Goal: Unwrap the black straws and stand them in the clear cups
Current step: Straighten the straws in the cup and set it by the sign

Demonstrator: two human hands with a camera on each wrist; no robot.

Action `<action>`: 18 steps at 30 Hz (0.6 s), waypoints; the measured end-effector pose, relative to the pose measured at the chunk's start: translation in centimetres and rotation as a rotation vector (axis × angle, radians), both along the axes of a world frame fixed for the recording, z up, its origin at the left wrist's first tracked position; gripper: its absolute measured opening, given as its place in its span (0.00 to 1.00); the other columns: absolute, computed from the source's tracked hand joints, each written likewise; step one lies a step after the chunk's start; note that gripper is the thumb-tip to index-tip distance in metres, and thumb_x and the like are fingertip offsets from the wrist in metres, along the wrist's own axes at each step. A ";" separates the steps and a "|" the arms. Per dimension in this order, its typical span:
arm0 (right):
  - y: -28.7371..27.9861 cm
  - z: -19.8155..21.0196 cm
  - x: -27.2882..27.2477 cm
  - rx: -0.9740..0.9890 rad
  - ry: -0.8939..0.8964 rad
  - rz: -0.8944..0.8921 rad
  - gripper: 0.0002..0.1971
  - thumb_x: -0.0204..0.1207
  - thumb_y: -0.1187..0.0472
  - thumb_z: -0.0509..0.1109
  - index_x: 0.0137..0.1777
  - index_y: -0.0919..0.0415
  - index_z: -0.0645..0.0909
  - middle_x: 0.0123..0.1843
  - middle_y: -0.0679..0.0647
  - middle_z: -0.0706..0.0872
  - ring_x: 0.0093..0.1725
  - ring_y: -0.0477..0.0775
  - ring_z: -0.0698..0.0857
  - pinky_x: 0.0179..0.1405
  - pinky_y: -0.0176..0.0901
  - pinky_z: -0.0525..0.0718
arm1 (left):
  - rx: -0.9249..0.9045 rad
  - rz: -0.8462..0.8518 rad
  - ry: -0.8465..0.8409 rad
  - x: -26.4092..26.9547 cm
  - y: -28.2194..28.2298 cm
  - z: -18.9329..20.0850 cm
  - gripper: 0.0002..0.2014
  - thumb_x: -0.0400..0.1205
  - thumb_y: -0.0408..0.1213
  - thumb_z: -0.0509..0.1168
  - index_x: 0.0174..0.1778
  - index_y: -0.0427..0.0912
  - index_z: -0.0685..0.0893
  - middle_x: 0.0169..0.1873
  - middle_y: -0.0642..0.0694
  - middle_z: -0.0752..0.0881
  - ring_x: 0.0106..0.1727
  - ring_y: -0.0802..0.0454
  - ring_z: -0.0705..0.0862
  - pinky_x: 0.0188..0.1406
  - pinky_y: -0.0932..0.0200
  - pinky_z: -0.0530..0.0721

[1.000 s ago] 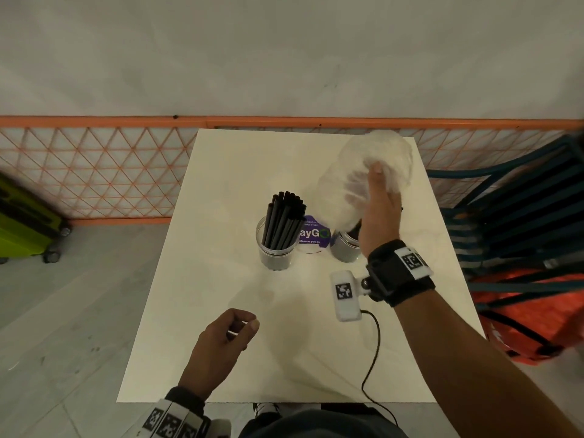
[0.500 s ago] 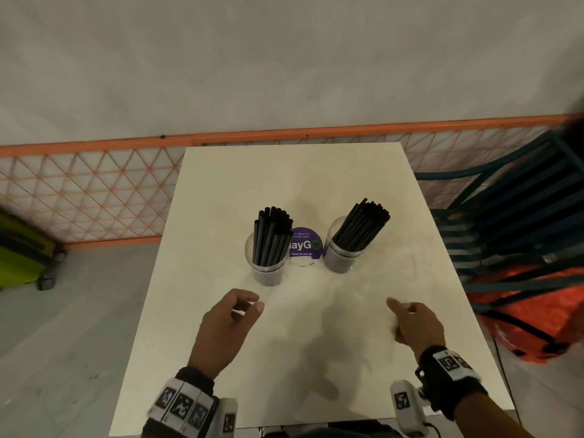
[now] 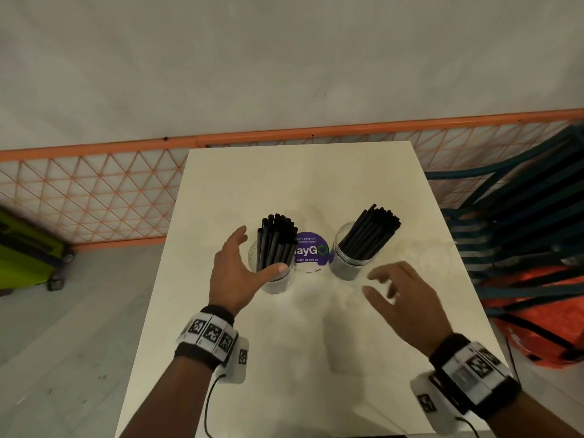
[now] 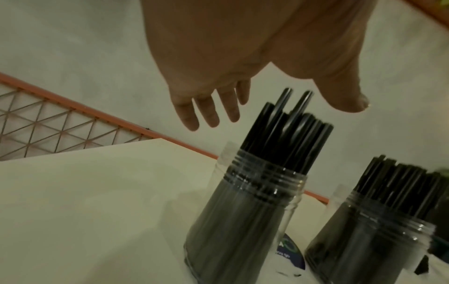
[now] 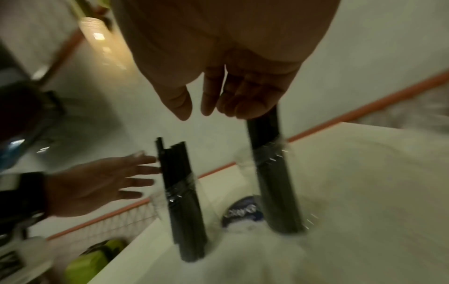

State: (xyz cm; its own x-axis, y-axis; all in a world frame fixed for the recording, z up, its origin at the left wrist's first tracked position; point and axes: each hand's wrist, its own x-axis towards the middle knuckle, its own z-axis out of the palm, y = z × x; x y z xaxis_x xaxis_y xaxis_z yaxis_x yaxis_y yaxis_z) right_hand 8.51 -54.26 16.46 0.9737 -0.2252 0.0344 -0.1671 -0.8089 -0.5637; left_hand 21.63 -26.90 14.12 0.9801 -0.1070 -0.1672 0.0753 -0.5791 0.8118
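Two clear cups stand mid-table, each packed with upright black straws. My left hand (image 3: pixel 256 251) is open and spread around the left cup (image 3: pixel 274 284). Its thumb is in front of the rim, its fingers are on the left side, and I cannot tell if it touches. In the left wrist view the left hand (image 4: pixel 279 107) hovers over the left straws (image 4: pixel 286 134). My right hand (image 3: pixel 377 284) is open, near and to the right of the right cup (image 3: pixel 347 263). Its straws (image 3: pixel 371 230) lean right. From the right wrist, the right hand (image 5: pixel 211 109) hangs just above the right cup (image 5: pixel 277 192).
A purple round sticker (image 3: pixel 311 249) lies between the cups on the white table (image 3: pixel 300 358). An orange mesh fence (image 3: pixel 94 200) runs behind it. A green suitcase (image 3: pixel 25 251) stands at left. Stacked dark chairs (image 3: pixel 521 216) and an orange bag (image 3: pixel 543 311) are at right.
A second ago my right hand held a white plastic wrap over the right cup; the wrap is gone from view. Both hands then moved forward to the cups and opened.
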 end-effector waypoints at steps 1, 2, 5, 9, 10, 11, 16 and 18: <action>1.1 0.5 1.3 0.005 -0.045 0.087 0.12 0.75 0.43 0.69 0.56 0.44 0.80 0.53 0.40 0.80 0.43 0.38 0.81 0.40 0.35 0.81 | 0.014 -0.029 -0.005 0.7 -0.5 -0.4 0.56 0.61 0.61 0.82 0.83 0.54 0.62 0.77 0.52 0.75 0.78 0.50 0.71 0.76 0.43 0.74; 2.4 0.9 2.7 0.006 -0.086 0.168 0.15 0.76 0.43 0.68 0.60 0.45 0.80 0.58 0.41 0.81 0.50 0.39 0.81 0.47 0.36 0.82 | 0.020 -0.054 -0.015 1.4 -1.0 -0.7 0.58 0.60 0.61 0.83 0.84 0.52 0.61 0.79 0.51 0.74 0.80 0.49 0.70 0.78 0.43 0.73; 6.4 1.7 7.4 -0.013 -0.132 0.333 0.28 0.78 0.43 0.67 0.76 0.51 0.71 0.74 0.47 0.76 0.72 0.48 0.73 0.70 0.39 0.72 | 0.039 -0.093 -0.092 2.7 -2.3 -1.6 0.59 0.57 0.65 0.78 0.82 0.45 0.65 0.76 0.46 0.77 0.76 0.47 0.75 0.76 0.47 0.75; 9.9 1.1 11.7 -0.047 -0.119 0.395 0.41 0.79 0.37 0.62 0.84 0.58 0.55 0.86 0.56 0.59 0.85 0.55 0.56 0.83 0.49 0.57 | 0.171 -0.153 -0.229 3.2 -3.1 -3.2 0.42 0.66 0.61 0.67 0.76 0.51 0.70 0.71 0.48 0.81 0.73 0.42 0.78 0.74 0.36 0.75; 10.5 0.8 12.2 -0.070 -0.115 0.402 0.42 0.79 0.36 0.61 0.85 0.58 0.52 0.87 0.57 0.56 0.86 0.57 0.53 0.84 0.52 0.55 | 0.194 -0.156 -0.248 3.1 -3.1 -3.4 0.38 0.68 0.60 0.64 0.76 0.52 0.70 0.71 0.47 0.81 0.74 0.41 0.77 0.75 0.34 0.74; 10.9 0.4 12.4 -0.095 -0.110 0.407 0.42 0.79 0.35 0.59 0.85 0.58 0.51 0.87 0.57 0.54 0.86 0.58 0.51 0.84 0.53 0.53 | 0.198 -0.149 -0.264 3.0 -3.1 -3.7 0.35 0.70 0.60 0.61 0.75 0.51 0.70 0.71 0.46 0.81 0.73 0.40 0.78 0.74 0.34 0.74; 11.4 -1.8 12.3 -0.179 -0.046 0.421 0.37 0.82 0.35 0.54 0.84 0.57 0.55 0.87 0.58 0.55 0.86 0.60 0.50 0.84 0.61 0.55 | 0.182 -0.149 -0.308 3.1 -2.9 -4.7 0.31 0.73 0.57 0.60 0.71 0.50 0.70 0.66 0.44 0.84 0.66 0.38 0.82 0.68 0.32 0.78; 11.1 -2.4 12.4 -0.148 -0.062 0.408 0.34 0.84 0.39 0.55 0.83 0.59 0.60 0.86 0.59 0.59 0.85 0.61 0.55 0.82 0.62 0.61 | 0.159 -0.142 -0.295 3.1 -3.1 -4.7 0.31 0.71 0.57 0.60 0.71 0.50 0.72 0.66 0.45 0.84 0.67 0.38 0.81 0.70 0.33 0.76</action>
